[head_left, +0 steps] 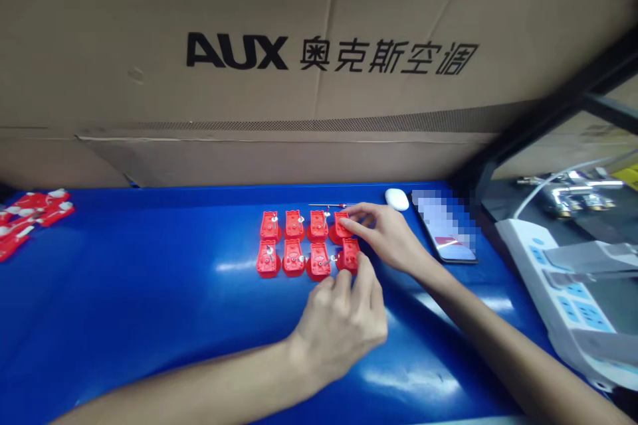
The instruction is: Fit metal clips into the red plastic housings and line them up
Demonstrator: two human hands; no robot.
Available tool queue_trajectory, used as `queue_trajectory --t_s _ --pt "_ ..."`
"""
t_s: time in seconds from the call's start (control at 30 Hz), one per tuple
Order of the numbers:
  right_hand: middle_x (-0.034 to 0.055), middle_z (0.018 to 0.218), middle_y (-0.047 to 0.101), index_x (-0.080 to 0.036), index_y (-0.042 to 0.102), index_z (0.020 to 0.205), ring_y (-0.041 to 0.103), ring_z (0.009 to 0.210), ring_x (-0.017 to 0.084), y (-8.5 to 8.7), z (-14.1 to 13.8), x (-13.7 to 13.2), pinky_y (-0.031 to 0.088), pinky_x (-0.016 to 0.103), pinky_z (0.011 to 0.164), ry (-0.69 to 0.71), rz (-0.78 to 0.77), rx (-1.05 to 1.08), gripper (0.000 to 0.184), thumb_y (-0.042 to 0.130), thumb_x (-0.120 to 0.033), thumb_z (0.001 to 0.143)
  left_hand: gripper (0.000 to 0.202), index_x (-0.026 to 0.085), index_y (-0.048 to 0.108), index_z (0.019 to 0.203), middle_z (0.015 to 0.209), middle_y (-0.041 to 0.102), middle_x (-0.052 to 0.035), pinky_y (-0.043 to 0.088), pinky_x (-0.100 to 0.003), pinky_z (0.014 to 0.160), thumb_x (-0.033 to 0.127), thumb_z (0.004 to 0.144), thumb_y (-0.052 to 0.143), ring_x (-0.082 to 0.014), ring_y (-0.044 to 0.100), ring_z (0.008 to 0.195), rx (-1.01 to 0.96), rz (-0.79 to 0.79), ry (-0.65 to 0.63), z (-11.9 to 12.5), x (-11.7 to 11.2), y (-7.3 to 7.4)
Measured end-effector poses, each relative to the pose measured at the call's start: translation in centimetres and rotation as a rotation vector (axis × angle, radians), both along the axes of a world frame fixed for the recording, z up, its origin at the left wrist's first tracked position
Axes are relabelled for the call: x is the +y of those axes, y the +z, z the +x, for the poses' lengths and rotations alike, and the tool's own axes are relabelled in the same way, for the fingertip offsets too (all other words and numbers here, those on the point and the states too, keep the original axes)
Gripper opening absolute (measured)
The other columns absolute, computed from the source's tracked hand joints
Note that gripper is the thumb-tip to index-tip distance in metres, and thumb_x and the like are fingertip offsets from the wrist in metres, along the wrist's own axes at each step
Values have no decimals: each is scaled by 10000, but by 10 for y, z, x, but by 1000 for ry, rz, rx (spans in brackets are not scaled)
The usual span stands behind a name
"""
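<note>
Several small red plastic parts [294, 242] lie in two neat rows on the blue table [149, 292]. My right hand [386, 232] reaches in from the right, its fingertips pinched on the far-right part of the back row [340, 222]. My left hand [343, 322] comes from the lower left with fingers curled, their tips at the front-right red part [350, 254]. What the left fingers grip is hidden behind the hand.
A large AUX cardboard box [299, 60] walls off the back. More red parts [30, 212] lie at the far left. A white earbud case [397, 198] and a phone [448, 239] rest right of the rows. A white power strip [563, 285] lies at the right.
</note>
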State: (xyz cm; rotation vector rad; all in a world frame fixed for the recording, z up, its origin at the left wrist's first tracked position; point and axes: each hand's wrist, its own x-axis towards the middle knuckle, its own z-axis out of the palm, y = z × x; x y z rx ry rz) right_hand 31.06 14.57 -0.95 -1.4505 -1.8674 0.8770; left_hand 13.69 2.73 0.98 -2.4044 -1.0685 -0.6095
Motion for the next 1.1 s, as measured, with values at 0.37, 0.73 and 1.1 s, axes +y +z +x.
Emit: queue_trajectory --t_s 0.37,0.73,1.1 --pt "99 957 846 -205 831 1091 763 810 245 -1 22 1 556 329 631 -132 -99 193 438 781 -611 935 271 -17 795 1192 1091 839 -227 583 -313 566 13 950 676 -217 779 719 -64 10 6 9 10 -16" --pt "68 1080 838 -264 824 1179 767 918 236 69 48 -76 599 322 771 -84 -279 175 448 809 -636 931 440 143 800 1287 1277 851 -74 636 -309 739 160 1132 388 -164 835 878 -285 -250 -117 -63 -58 35" --pt "0 973 774 -306 772 1108 755 896 193 36 -29 -151 615 359 934 248 -185 -53 224 597 -445 1123 490 229 778 1380 1425 794 -38 665 -258 883 222 1189 327 -178 838 1144 -100 -443 -139 -147 -64 22"
